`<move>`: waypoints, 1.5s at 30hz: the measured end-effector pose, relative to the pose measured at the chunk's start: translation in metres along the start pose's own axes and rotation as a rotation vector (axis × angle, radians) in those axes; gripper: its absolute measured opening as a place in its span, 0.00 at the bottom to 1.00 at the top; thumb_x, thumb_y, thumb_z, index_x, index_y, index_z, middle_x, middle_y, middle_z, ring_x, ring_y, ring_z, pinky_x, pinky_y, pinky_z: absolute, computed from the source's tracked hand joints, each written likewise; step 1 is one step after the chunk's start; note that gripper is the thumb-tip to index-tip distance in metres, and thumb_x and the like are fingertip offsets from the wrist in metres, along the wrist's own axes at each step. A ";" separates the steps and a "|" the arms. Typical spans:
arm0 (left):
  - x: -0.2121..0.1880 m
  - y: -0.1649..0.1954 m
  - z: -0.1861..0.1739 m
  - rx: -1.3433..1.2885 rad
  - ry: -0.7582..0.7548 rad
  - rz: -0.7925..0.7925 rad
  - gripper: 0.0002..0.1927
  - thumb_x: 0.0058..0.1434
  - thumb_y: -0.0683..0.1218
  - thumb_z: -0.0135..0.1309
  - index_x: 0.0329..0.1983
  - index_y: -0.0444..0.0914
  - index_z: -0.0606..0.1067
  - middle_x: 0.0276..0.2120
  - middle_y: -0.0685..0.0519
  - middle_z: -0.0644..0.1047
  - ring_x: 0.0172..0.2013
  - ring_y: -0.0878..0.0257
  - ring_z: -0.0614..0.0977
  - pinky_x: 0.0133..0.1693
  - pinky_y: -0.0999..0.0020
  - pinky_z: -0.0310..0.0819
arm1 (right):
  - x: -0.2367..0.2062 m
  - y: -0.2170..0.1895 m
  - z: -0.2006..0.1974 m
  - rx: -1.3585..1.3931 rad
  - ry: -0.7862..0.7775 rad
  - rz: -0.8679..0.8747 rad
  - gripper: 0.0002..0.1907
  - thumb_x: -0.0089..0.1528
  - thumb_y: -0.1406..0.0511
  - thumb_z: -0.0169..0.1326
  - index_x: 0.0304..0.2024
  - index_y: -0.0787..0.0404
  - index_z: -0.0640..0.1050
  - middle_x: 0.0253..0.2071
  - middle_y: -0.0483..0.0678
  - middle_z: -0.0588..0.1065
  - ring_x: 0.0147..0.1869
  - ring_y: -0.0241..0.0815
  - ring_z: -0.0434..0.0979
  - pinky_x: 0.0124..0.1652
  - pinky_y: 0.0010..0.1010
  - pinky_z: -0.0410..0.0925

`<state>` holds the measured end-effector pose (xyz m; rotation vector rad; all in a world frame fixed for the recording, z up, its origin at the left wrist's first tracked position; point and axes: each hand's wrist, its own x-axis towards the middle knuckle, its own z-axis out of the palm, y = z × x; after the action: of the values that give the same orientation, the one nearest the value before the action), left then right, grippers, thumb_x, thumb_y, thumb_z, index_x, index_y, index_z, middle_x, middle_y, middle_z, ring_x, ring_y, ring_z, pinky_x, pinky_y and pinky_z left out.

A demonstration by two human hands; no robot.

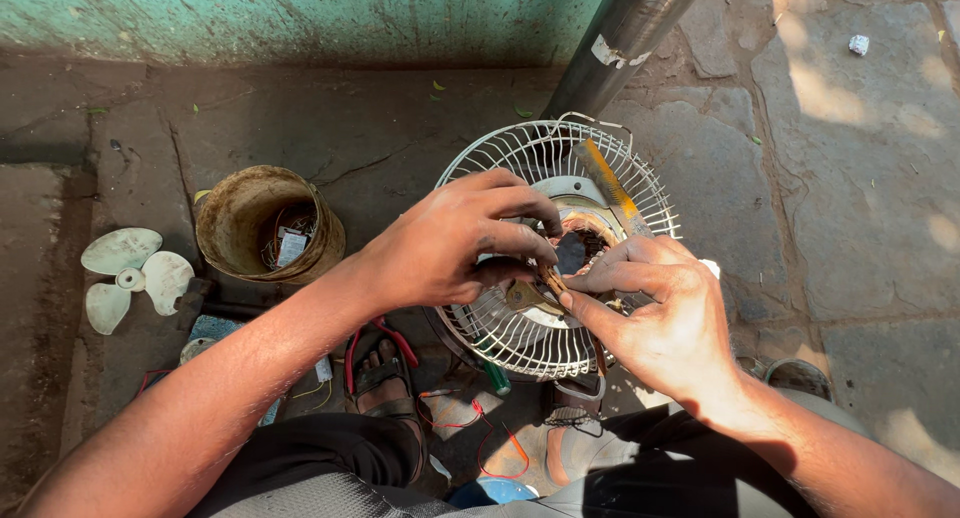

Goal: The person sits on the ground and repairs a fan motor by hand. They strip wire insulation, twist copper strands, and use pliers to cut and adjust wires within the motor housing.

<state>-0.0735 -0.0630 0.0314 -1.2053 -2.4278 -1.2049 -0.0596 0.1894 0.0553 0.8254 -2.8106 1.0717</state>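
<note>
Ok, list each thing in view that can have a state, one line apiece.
Fan guard: off its fan, lying on the ground, motor exposed.
Fan blade: detached, flat on the ground.
Rusty tin: upright, open, bits inside.
Left hand: fingers curled over the motor.
Right hand: fingers pinching at the motor centre.
Yellow-handled tool: resting on the guard.

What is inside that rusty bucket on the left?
The bucket holds a tangle of thin wires, some red, and a small pale rectangular part. Its near wall hides the front of the bottom, so anything lying there cannot be seen. The rest is in shadow.
</note>
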 end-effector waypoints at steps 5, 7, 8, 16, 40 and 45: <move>-0.005 0.001 0.007 0.016 0.041 0.036 0.17 0.51 0.45 0.69 0.45 0.45 0.81 0.54 0.56 0.76 0.54 0.54 0.77 0.54 0.57 0.74 | 0.001 -0.003 -0.002 -0.018 -0.009 -0.010 0.09 0.48 0.66 0.69 0.31 0.58 0.86 0.33 0.45 0.82 0.41 0.42 0.83 0.44 0.34 0.72; -0.008 0.000 0.008 0.037 0.037 0.062 0.22 0.46 0.42 0.67 0.46 0.46 0.81 0.55 0.56 0.76 0.55 0.53 0.77 0.56 0.58 0.74 | 0.002 -0.004 -0.003 -0.007 -0.015 -0.004 0.08 0.49 0.65 0.69 0.31 0.57 0.86 0.33 0.45 0.82 0.41 0.42 0.83 0.44 0.34 0.71; -0.009 0.000 0.009 0.082 0.036 0.092 0.23 0.45 0.42 0.66 0.47 0.46 0.81 0.55 0.56 0.76 0.56 0.53 0.77 0.56 0.57 0.73 | 0.002 -0.004 -0.002 -0.002 -0.016 0.002 0.08 0.49 0.65 0.69 0.31 0.57 0.86 0.33 0.45 0.82 0.41 0.42 0.83 0.44 0.34 0.71; -0.015 -0.008 0.012 0.259 0.004 0.239 0.27 0.46 0.42 0.65 0.52 0.45 0.81 0.59 0.55 0.76 0.60 0.53 0.76 0.60 0.54 0.71 | 0.000 -0.002 -0.004 -0.019 -0.042 0.023 0.10 0.48 0.65 0.69 0.33 0.56 0.87 0.35 0.46 0.83 0.44 0.43 0.82 0.46 0.35 0.71; -0.014 -0.008 0.012 0.392 0.009 0.343 0.17 0.53 0.45 0.64 0.48 0.44 0.81 0.60 0.52 0.74 0.61 0.50 0.74 0.63 0.53 0.69 | 0.006 -0.006 -0.007 -0.031 -0.085 0.036 0.11 0.48 0.64 0.69 0.34 0.57 0.86 0.34 0.47 0.83 0.43 0.45 0.82 0.47 0.37 0.70; -0.014 -0.007 0.016 0.242 0.029 0.223 0.20 0.46 0.43 0.66 0.45 0.41 0.80 0.59 0.53 0.75 0.60 0.50 0.75 0.59 0.53 0.72 | 0.005 -0.008 -0.007 -0.043 -0.065 -0.016 0.11 0.49 0.65 0.69 0.34 0.58 0.86 0.34 0.47 0.82 0.43 0.45 0.81 0.46 0.36 0.70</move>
<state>-0.0663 -0.0621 0.0105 -1.3295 -2.2652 -0.8338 -0.0613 0.1861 0.0664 0.8927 -2.8644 0.9960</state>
